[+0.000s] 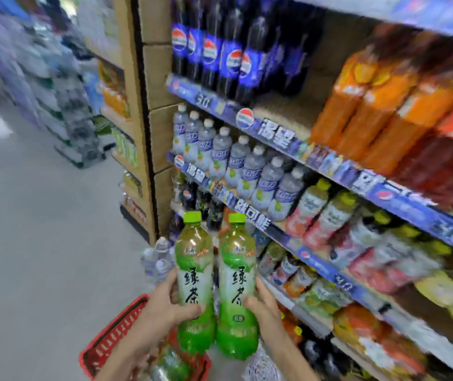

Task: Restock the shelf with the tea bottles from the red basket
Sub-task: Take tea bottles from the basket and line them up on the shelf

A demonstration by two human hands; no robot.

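I hold two green tea bottles upright, side by side, in front of the drinks shelf (280, 235). My left hand (164, 306) grips the left green tea bottle (193, 270) around its label. My right hand (262, 303) grips the right green tea bottle (237, 273) the same way. Both have green caps and a green-and-white label. Below my arms stands the red basket (115, 334) on the floor, with at least one more green bottle (171, 364) lying inside it.
The shelf unit rises on the right with cola bottles (214, 53), clear soda bottles (236, 163), orange and red tea bottles (384, 111) and mixed drinks lower down. A pack of water bottles (158, 259) sits at the shelf's foot. The grey aisle floor (41, 215) stretches left.
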